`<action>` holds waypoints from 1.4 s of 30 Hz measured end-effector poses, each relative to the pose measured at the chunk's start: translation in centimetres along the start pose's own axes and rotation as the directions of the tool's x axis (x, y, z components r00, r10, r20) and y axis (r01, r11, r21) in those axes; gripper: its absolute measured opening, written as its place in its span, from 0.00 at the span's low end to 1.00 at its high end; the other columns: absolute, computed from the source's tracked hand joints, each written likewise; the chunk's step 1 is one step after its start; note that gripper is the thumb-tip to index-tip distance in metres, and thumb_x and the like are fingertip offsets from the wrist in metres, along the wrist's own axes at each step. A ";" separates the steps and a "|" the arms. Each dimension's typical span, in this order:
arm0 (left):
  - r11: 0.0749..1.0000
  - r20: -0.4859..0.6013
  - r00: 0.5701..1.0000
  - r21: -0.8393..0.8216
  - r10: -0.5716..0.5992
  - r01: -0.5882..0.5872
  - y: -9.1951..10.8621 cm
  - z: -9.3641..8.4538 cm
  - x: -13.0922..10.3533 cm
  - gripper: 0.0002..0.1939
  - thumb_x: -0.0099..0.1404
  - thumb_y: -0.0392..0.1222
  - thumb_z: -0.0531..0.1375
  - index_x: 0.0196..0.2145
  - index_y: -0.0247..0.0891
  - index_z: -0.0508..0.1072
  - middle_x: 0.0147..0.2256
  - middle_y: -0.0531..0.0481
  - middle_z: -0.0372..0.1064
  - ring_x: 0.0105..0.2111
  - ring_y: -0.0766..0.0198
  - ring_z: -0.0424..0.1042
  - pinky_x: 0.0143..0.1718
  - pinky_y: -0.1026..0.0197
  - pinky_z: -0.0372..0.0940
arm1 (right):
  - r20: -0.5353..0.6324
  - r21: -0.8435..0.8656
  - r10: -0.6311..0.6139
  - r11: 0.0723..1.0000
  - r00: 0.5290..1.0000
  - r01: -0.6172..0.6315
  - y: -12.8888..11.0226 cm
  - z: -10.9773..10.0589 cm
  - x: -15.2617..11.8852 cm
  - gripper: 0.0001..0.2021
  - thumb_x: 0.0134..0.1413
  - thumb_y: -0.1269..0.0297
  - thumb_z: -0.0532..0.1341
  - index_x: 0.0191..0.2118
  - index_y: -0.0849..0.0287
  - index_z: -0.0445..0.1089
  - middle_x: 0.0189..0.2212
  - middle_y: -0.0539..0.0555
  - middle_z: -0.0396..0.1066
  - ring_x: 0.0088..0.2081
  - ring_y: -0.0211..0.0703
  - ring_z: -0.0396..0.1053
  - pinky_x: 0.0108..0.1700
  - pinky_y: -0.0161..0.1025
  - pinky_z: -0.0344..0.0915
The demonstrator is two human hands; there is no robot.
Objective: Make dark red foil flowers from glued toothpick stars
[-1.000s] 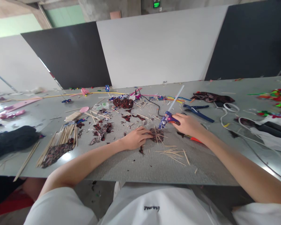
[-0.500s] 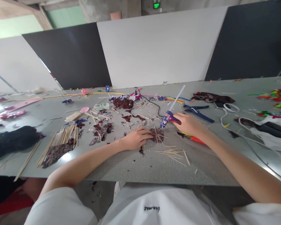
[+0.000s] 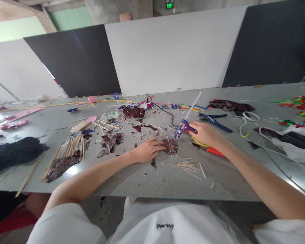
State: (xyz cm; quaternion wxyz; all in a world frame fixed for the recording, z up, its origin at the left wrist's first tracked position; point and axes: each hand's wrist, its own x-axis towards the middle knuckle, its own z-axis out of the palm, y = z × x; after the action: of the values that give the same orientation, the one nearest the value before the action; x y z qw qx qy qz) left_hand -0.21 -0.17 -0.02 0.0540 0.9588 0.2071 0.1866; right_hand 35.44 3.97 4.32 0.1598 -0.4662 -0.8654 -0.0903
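One hand (R) [image 3: 205,133] holds glue gun [image 3: 184,125] nr sticks [image 3: 170,147].

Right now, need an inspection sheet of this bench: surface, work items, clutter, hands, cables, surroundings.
Surface: grey tabletop, littered with offcuts.
Work items: purple-blue glue gun, translucent glue stick projecting from its back, nozzle angled down near a dark patterned fabric piece with crossed wooden sticks on it.
Clutter: loose stick pile, blue pliers, dark fabric scraps.
Hands: left hand at the fabric piece's edge, grip unclear; right hand grips the glue gun.
Cables: black cord behind the glue gun; white cable at right.
Surroundings: white panel, black panels, green exit sign.
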 end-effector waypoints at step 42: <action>1.000 -0.012 1.000 0.010 0.014 -0.014 0.1 -0.1 0.1 0.21 0.77 0.34 0.50 0.62 0.40 0.74 0.60 0.42 0.71 0.60 0.53 0.67 0.65 0.46 0.65 | -0.108 0.020 0.264 0.964 0.958 -0.264 4.4 3.1 0.3 0.20 0.61 0.53 0.63 0.54 0.58 0.74 0.55 0.67 0.70 0.59 0.67 0.65 0.58 0.60 0.63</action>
State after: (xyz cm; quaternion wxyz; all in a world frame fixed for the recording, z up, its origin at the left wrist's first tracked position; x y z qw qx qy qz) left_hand -0.14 -0.23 0.11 0.0466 0.9594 0.2014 0.1919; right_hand 38.39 7.56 1.53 0.2192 -0.5713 -0.7857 -0.0913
